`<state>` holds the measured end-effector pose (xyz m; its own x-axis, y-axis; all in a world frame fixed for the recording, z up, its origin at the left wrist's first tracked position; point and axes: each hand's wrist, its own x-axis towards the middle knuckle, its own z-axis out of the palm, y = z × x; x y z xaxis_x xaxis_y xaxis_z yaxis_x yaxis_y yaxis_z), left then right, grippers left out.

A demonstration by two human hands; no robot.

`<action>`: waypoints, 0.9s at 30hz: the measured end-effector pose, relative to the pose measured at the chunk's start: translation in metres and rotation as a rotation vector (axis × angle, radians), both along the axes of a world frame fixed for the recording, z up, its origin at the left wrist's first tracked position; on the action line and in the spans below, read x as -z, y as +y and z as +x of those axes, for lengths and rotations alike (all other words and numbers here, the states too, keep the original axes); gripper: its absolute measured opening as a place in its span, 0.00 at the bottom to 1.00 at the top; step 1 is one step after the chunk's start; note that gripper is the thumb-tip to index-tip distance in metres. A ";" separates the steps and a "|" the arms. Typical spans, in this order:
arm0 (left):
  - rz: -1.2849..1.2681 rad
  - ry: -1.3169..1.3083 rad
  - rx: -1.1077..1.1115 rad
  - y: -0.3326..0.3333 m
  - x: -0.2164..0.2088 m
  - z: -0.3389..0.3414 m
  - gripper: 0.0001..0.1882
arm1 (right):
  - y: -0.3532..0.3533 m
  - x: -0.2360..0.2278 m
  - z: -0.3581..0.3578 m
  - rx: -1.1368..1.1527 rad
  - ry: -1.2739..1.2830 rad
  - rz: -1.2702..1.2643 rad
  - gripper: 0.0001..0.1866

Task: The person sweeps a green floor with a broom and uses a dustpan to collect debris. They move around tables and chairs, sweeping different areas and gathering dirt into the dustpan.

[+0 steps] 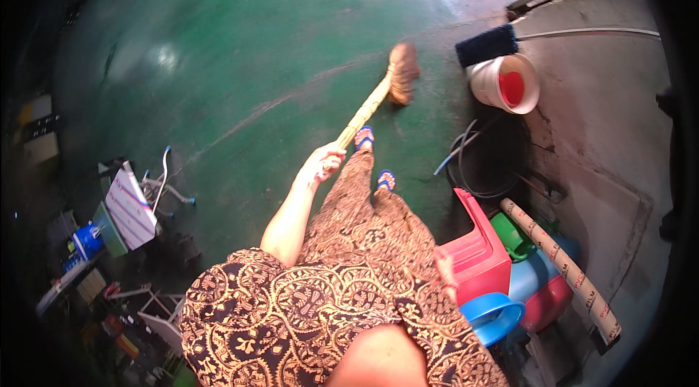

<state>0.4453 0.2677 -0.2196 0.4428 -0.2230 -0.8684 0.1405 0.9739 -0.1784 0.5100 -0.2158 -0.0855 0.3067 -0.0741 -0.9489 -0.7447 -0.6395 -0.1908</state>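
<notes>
My left hand [324,162] is closed round the handle of a broom [368,109], which slants forward and away over the green floor. The broom's brown head [404,74] rests at or just above the floor ahead of my feet and looks slightly smeared by motion. My right hand [445,270] hangs low beside my patterned clothing, next to a red plastic stool [477,259]. Its fingers are too unclear to read, and part of the hand lies behind the clothing.
On the right, a white bucket [486,83] with red inside lies tilted beside a dark blue brush head [486,45]. A coiled hose [466,158], a blue basin [491,318] and a long cardboard tube [561,270] line the wall. At left stands a white-topped box [131,205].
</notes>
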 end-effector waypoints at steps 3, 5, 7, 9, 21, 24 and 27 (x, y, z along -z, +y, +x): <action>-0.010 0.189 -0.143 0.013 -0.042 -0.086 0.10 | 0.032 0.033 0.065 -0.077 -0.101 0.275 0.14; 0.058 0.261 -0.229 0.009 -0.068 -0.128 0.10 | 0.060 0.049 0.111 -0.075 -0.055 0.129 0.15; 0.160 0.309 -0.281 -0.002 -0.095 -0.156 0.10 | 0.091 0.052 0.155 -0.112 -0.111 0.167 0.16; 0.227 0.369 -0.313 -0.010 -0.116 -0.165 0.10 | 0.133 0.051 0.184 -0.145 -0.182 0.220 0.16; 0.482 0.376 -0.216 0.014 -0.224 -0.046 0.26 | 0.380 -0.045 0.189 -0.151 -0.082 0.843 0.19; 0.559 0.190 -0.121 0.034 -0.230 0.007 0.31 | 0.427 -0.067 0.185 -0.392 0.265 0.772 0.32; 0.689 -0.102 -0.062 0.052 -0.246 0.076 0.28 | 0.455 -0.090 0.189 -0.566 0.409 0.728 0.36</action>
<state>0.5218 0.3198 0.0267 0.5239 0.3916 -0.7565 0.0647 0.8672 0.4937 0.6990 0.2392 0.0050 -0.2419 0.6211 -0.7455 -0.4631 -0.7490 -0.4738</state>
